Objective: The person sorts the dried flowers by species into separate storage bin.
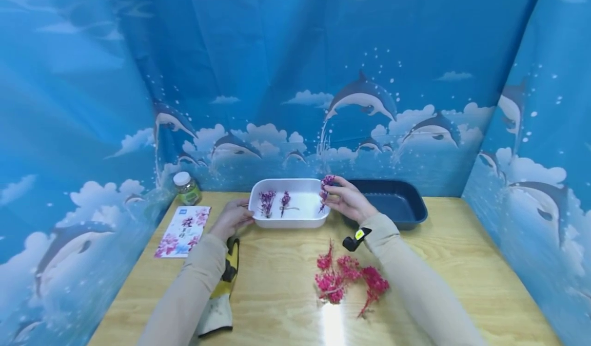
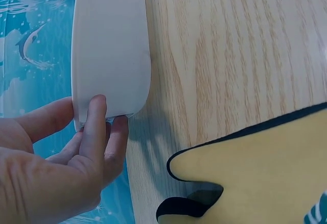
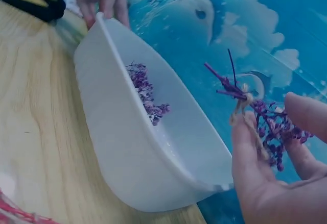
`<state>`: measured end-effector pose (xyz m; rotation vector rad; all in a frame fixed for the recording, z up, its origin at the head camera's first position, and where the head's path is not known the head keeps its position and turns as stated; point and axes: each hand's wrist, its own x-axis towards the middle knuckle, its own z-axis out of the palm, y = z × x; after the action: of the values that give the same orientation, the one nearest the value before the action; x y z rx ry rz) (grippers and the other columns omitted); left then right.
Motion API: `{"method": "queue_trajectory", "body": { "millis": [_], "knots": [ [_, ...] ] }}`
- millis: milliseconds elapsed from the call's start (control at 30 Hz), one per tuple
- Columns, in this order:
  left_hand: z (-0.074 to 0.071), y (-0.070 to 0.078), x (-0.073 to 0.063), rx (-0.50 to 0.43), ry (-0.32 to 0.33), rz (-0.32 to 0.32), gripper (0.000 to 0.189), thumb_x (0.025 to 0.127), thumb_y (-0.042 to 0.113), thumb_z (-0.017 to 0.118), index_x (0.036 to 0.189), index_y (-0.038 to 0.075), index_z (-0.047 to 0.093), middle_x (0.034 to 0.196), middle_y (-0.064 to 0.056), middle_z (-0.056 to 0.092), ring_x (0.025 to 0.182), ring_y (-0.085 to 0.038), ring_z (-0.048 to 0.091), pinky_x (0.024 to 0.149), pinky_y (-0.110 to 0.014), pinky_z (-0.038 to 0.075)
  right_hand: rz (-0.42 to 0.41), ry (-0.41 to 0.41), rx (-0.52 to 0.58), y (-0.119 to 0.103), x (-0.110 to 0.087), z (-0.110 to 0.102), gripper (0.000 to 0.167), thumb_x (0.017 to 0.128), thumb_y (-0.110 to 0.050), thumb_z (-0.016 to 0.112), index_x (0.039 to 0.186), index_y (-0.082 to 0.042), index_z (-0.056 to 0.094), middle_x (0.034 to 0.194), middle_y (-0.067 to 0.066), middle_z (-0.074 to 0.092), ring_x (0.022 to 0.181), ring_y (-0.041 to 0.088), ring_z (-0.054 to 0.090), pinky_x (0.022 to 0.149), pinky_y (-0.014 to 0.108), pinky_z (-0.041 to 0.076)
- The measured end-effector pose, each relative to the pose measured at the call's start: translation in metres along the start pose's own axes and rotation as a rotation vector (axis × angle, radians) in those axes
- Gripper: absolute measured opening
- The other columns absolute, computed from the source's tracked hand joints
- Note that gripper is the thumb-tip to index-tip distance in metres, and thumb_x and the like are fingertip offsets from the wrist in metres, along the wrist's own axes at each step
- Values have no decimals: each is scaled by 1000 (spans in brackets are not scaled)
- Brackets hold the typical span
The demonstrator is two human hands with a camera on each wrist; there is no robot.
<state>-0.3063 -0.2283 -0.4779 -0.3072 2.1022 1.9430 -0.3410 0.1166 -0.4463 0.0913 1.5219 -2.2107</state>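
Observation:
At the left end of a white tray (image 1: 291,223), my left hand (image 1: 233,218) grips the rim and end wall; the left wrist view shows its thumb and fingers (image 2: 94,127) at that corner. Two small bunches of purple dried flowers (image 1: 267,202) lie inside the tray, one with a twine tie. Over the tray's right end, my right hand (image 1: 351,202) pinches another purple dried flower bunch (image 3: 273,127). Twine (image 3: 248,100) is wound round its stems, which point away from the palm in the right wrist view.
A dark blue tray (image 1: 399,197) stands right of the white one. Pink dried flowers (image 1: 346,269) lie on the wooden table (image 1: 277,294) in front. Beside my left forearm are a yellow glove (image 1: 226,284), a printed packet (image 1: 183,231) and a jar with a white lid (image 1: 186,188).

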Motion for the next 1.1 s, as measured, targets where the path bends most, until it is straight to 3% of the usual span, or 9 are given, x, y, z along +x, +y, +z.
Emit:
{"method": "queue_trajectory", "body": {
  "millis": [100, 200, 300, 433, 600, 867, 1000, 1100],
  "knots": [
    [0, 0, -1, -9, 5, 1, 65, 94, -14, 52, 156, -14, 35, 154, -41, 45, 89, -13, 70, 78, -21, 65, 3, 32, -51, 2, 6, 9, 76, 107, -6, 57, 170, -18, 16, 153, 21, 47, 99, 16, 71, 92, 31, 65],
    [0, 0, -1, -14, 5, 8, 65, 94, -14, 52, 157, -14, 34, 154, -42, 44, 87, -11, 70, 78, -21, 65, -17, 59, -139, 4, 12, 20, 75, 106, -6, 59, 168, -15, 19, 161, 28, 41, 95, 17, 73, 92, 31, 66],
    [1, 1, -2, -11, 12, 9, 65, 94, -14, 52, 157, -14, 34, 154, -41, 45, 85, -11, 70, 77, -20, 65, -50, 93, -253, 7, 20, 29, 67, 104, -6, 62, 163, -10, 30, 155, 31, 47, 92, 21, 75, 87, 32, 67],
    [2, 1, -2, -12, 15, 11, 65, 95, -14, 53, 156, -14, 34, 154, -41, 45, 86, -12, 70, 76, -20, 65, -92, 149, -378, 11, 28, 38, 56, 102, -5, 64, 155, -6, 43, 146, 27, 55, 103, 28, 72, 87, 36, 68],
    [3, -1, -2, -6, 25, 13, 63, 95, -13, 53, 156, -14, 36, 153, -40, 47, 91, -15, 69, 78, -21, 65, -139, 200, -490, 19, 34, 48, 57, 100, -4, 67, 153, -5, 46, 145, 25, 56, 116, 36, 68, 94, 44, 66],
    [6, -6, -5, 12, 40, 8, 62, 96, -11, 55, 155, -14, 37, 151, -39, 48, 97, -19, 68, 87, -28, 65, -204, 273, -777, 35, 37, 58, 54, 98, -11, 72, 148, -6, 53, 148, 22, 58, 119, 39, 68, 82, 40, 67],
    [6, -5, -7, 25, 46, -12, 60, 99, -9, 54, 156, -11, 38, 152, -37, 49, 100, -21, 67, 85, -25, 65, -233, 281, -905, 37, 40, 61, 55, 98, -16, 72, 149, -4, 54, 149, 20, 59, 119, 38, 68, 88, 44, 66],
    [5, -2, -8, 28, 49, -27, 59, 100, -8, 54, 157, -10, 38, 152, -36, 49, 102, -21, 67, 84, -24, 64, -261, 288, -973, 37, 43, 62, 54, 98, -18, 72, 147, -3, 56, 148, 20, 60, 128, 37, 64, 103, 47, 60]
  ]
}}
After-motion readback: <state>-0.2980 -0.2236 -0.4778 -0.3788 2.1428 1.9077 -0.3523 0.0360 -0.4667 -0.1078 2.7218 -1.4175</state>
